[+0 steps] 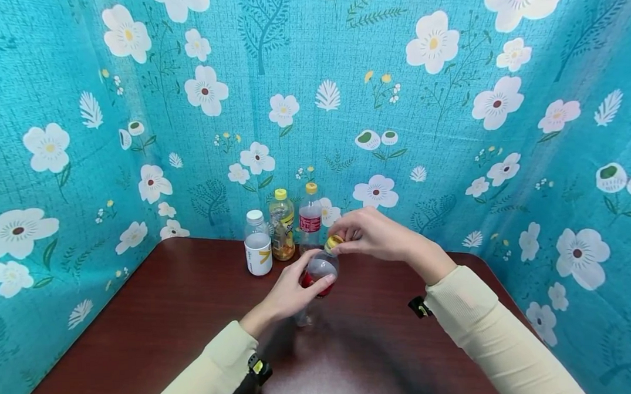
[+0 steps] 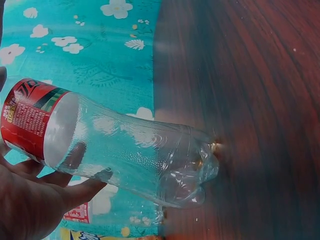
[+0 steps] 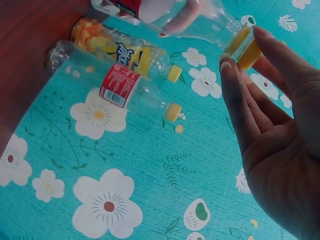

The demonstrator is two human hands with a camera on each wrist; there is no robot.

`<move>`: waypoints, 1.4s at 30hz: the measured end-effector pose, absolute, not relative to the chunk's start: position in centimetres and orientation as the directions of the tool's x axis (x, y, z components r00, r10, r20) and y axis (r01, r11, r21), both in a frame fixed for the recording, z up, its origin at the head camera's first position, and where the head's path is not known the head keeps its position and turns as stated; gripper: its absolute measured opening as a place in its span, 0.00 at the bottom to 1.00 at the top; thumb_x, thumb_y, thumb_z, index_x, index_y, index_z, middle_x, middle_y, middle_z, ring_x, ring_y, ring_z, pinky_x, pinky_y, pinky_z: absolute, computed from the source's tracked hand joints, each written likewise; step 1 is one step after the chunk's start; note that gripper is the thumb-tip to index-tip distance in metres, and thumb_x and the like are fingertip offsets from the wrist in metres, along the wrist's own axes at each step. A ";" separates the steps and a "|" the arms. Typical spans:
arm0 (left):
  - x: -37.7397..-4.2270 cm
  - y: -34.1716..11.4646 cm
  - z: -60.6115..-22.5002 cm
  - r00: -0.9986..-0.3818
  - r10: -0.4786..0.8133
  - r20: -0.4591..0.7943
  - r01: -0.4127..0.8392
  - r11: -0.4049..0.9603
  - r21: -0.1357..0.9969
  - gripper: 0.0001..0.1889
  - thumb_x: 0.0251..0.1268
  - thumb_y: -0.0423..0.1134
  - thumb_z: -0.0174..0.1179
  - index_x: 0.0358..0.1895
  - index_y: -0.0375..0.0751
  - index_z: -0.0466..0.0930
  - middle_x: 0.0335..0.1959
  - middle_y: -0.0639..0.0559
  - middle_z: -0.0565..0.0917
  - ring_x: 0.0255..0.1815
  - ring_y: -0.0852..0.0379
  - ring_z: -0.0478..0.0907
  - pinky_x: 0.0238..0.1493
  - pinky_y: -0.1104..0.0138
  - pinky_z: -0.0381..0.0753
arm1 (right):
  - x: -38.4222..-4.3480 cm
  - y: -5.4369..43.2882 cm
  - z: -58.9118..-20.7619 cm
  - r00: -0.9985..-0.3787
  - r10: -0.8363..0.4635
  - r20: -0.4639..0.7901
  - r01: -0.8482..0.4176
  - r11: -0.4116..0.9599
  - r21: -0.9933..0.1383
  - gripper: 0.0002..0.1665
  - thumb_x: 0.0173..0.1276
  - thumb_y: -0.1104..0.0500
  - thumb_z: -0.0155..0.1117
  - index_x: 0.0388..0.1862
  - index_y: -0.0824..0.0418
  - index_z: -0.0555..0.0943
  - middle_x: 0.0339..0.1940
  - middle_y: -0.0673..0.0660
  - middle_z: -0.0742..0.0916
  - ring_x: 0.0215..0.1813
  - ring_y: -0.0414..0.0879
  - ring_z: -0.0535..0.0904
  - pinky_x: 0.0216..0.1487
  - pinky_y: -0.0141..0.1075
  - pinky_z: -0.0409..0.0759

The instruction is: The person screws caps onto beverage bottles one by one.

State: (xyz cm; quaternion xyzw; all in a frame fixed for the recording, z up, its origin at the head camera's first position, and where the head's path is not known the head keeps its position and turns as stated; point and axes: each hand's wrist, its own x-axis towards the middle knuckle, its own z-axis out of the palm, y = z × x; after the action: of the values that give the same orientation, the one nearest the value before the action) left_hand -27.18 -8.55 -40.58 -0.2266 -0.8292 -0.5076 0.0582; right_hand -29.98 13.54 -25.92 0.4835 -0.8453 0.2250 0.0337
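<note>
In my left hand (image 1: 293, 289) I grip a clear plastic bottle (image 2: 125, 140) with a red label (image 2: 32, 117). It is tilted, its neck pointing up toward my right hand (image 1: 372, 235). Thumb and forefinger of that hand pinch the yellow bottle cap (image 3: 250, 52) at the bottle's mouth. A yellow ring (image 3: 236, 41) shows on the neck beside the cap. No liquid shows in the bottle's clear lower part, and its base hangs close over the brown table in the left wrist view.
Behind my hands stand a white-capped bottle (image 1: 258, 246), a yellow-labelled bottle (image 1: 282, 228) and another red-labelled clear bottle (image 1: 310, 215) with a yellow cap. They stand near the back of the brown table (image 1: 194, 320). A turquoise flowered curtain (image 1: 309, 62) surrounds the table's back and sides.
</note>
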 end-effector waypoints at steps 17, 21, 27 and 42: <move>-27.1 -7.9 -41.0 -0.897 0.306 0.318 0.422 0.382 0.822 0.29 0.73 0.57 0.61 0.73 0.57 0.68 0.60 0.53 0.81 0.55 0.56 0.79 0.56 0.57 0.81 | -29.8 12.8 -26.0 -0.648 -0.726 0.228 -0.754 0.572 -0.321 0.19 0.70 0.47 0.72 0.21 0.52 0.81 0.14 0.43 0.78 0.16 0.38 0.73 0.22 0.35 0.73; -27.1 -7.8 -40.9 -0.896 0.311 0.316 0.422 0.377 0.825 0.29 0.72 0.57 0.62 0.72 0.58 0.69 0.61 0.55 0.81 0.56 0.57 0.79 0.57 0.57 0.80 | -29.7 12.7 -26.8 -0.703 -0.647 0.296 -0.708 0.678 -0.198 0.35 0.74 0.38 0.63 0.09 0.49 0.67 0.08 0.45 0.64 0.13 0.40 0.58 0.18 0.35 0.56; -27.2 -7.9 -40.9 -0.902 0.295 0.316 0.413 0.372 0.831 0.30 0.72 0.56 0.62 0.73 0.56 0.69 0.61 0.53 0.81 0.57 0.55 0.79 0.57 0.56 0.80 | -29.7 13.5 -26.1 -0.711 -0.634 0.304 -0.700 0.680 -0.220 0.32 0.80 0.45 0.56 0.12 0.50 0.69 0.09 0.45 0.65 0.15 0.41 0.60 0.21 0.36 0.60; -27.6 -8.2 -41.0 -0.902 0.312 0.298 0.402 0.359 0.842 0.29 0.73 0.58 0.61 0.73 0.58 0.68 0.60 0.53 0.81 0.56 0.55 0.79 0.56 0.56 0.81 | -29.8 14.1 -25.3 -0.610 -0.787 0.095 -0.751 0.535 -0.387 0.21 0.76 0.51 0.64 0.66 0.52 0.80 0.45 0.45 0.86 0.45 0.40 0.83 0.47 0.41 0.82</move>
State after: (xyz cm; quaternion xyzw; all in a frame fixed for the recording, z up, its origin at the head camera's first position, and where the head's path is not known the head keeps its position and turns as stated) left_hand -27.57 -8.20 -41.05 -0.2169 -0.8233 -0.5228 0.0434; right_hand -29.81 14.13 -25.29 0.4394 -0.8749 0.1984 -0.0456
